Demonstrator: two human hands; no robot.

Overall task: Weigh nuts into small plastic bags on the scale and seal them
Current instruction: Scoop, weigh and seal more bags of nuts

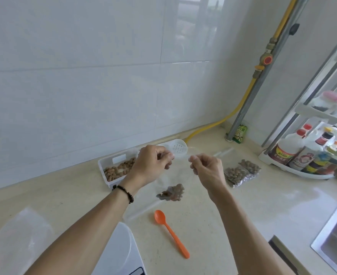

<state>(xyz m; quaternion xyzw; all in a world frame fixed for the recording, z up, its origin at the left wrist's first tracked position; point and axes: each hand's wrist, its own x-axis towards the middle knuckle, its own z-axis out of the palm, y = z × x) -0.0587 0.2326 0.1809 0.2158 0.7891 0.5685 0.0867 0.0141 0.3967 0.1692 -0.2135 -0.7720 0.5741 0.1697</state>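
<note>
Left hand (152,161) and right hand (207,169) pinching top corners of clear bag (166,181) (nuts (173,192) at bottom), above counter (213,225), orange spoon (171,233) at six o'clock.

Scale (124,253) cut off at bottom edge (display hidden), bottle labels (300,155) unreadable

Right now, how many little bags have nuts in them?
3. One hangs between the left hand and right hand, its nuts at the bottom; two filled bags lie right.
</note>
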